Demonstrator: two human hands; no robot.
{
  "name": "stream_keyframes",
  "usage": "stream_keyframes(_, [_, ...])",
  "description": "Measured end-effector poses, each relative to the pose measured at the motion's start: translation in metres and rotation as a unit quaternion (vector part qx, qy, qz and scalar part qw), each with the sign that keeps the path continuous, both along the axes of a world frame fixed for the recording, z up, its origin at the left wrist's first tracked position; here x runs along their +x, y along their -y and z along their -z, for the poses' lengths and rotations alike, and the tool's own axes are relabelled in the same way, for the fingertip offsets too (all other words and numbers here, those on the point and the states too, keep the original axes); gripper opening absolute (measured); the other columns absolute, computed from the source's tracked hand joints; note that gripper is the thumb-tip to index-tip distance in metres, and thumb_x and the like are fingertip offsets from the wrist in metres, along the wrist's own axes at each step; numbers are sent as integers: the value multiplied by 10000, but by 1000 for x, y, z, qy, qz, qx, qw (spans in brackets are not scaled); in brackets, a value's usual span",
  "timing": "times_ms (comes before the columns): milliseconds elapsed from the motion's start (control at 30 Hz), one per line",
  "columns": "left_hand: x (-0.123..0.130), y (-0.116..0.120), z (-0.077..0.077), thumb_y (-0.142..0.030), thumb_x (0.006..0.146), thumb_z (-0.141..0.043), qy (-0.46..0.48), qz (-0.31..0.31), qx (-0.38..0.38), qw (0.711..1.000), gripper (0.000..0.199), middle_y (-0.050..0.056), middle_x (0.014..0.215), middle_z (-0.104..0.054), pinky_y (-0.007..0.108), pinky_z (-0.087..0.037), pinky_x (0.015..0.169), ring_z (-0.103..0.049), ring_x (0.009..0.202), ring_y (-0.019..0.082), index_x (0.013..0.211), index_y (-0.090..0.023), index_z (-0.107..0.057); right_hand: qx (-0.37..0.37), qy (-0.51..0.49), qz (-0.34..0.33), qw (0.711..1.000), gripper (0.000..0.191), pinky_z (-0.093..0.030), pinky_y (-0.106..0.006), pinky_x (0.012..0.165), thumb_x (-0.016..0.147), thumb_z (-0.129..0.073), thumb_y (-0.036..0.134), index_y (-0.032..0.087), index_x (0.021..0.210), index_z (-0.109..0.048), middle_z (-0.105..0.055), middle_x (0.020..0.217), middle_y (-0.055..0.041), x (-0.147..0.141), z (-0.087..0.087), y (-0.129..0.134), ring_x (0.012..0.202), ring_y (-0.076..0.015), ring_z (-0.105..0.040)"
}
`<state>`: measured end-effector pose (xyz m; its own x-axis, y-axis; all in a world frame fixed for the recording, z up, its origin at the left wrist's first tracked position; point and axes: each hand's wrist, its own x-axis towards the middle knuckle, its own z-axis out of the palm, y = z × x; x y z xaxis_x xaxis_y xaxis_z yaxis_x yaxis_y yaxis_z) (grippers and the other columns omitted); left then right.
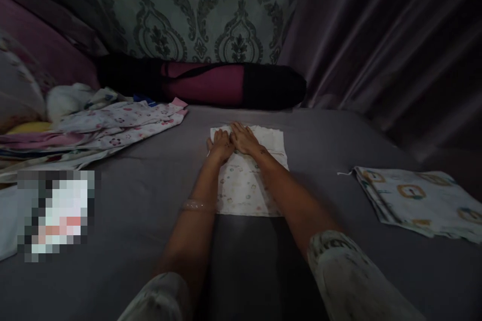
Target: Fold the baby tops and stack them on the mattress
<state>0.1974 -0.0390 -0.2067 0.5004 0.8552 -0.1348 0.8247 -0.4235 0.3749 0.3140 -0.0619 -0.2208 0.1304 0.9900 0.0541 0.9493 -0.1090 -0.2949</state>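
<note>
A white cloth (246, 188) with small faint prints lies folded into a rough rectangle on the grey sheet in front of me. My right hand (244, 138) rests flat on its far part, fingers stretched forward. Close beside it, almost touching, my left hand (222, 146) presses palm down near the cloth's far left edge. Its fingers are slightly bent and apart. A fold line runs across the cloth to the right of my hands. What lies under both palms is hidden.
At right lies another folded cloth (422, 195) with orange prints. Flower-printed clothes (124, 123) are heaped at left, near a white plush-looking thing (70, 100). A long black and pink bolster-shaped bag (211, 84) lies along the patterned wall; curtains (339, 35) hang at right.
</note>
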Motion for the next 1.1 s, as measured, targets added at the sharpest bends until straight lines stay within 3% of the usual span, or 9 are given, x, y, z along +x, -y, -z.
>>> stream_keyframes(100, [2,0,-1,-216,922,-271,0,-11,10,1000,559,129,1606,-251,528,-181,1206,-187,1496,222,1468,-127,-357,47,-33,42,997,584,-145,-357,1207,1008,-170,322,97,1539,-266,-214,1620,-100,10,-6,9,1494,-174,-148])
stream_keyframes(167, [3,-1,1,-213,930,-265,10,-22,26,999,542,127,1598,-276,537,-175,1204,-201,1492,231,1456,-143,-374,50,-35,60,996,590,-136,-398,1210,1010,-163,342,110,1544,-255,-212,1620,-99,21,-12,23,1496,-189,-147])
stream_keyframes(267, [3,-5,6,-230,946,-260,22,-16,57,998,513,120,1582,-317,548,-152,1204,-202,1491,251,1431,-152,-407,19,-10,75,997,605,-100,-463,1210,1011,-173,381,114,1549,-245,-201,1622,-109,40,-18,51,1499,-228,-135])
stream_keyframes(400, [-1,-10,16,-263,970,-247,14,6,73,997,480,126,1554,-367,532,-167,1198,-237,1473,273,1382,-142,-460,-40,21,84,995,618,-69,-457,1213,1013,-162,403,103,1546,-253,-184,1625,-112,53,-11,80,1502,-239,-120])
stream_keyframes(600, [-10,-3,18,-378,1006,-216,11,16,124,992,518,132,1550,-364,466,-233,1181,-250,1461,277,1402,-126,-437,-17,47,78,996,606,-95,-453,1209,1010,-186,378,85,1529,-294,-211,1618,-119,50,3,88,1494,-245,-150])
stream_keyframes(833, [-11,6,18,-348,1017,-183,37,7,186,982,519,170,1463,-475,408,-292,1149,-368,1396,258,1352,-86,-482,30,35,80,996,587,-90,-406,1213,1006,-193,346,81,1510,-334,-249,1608,-117,46,1,94,1489,-213,-170])
stream_keyframes(1000, [-28,14,3,-342,1008,-257,-5,54,200,978,518,194,1540,-356,482,-209,1182,-267,1452,295,1422,-61,-394,39,30,37,998,594,-64,-378,1218,993,-244,341,83,1524,-305,-204,1623,-107,33,-3,126,1501,-194,-115])
stream_keyframes(1100, [-53,31,-4,-291,992,-296,-27,112,204,972,478,180,1484,-439,420,-242,1174,-382,1389,260,1406,-83,-416,10,23,3,1000,613,-69,-366,1218,994,-241,369,83,1535,-282,-187,1626,-107,21,-5,150,1503,-197,-112])
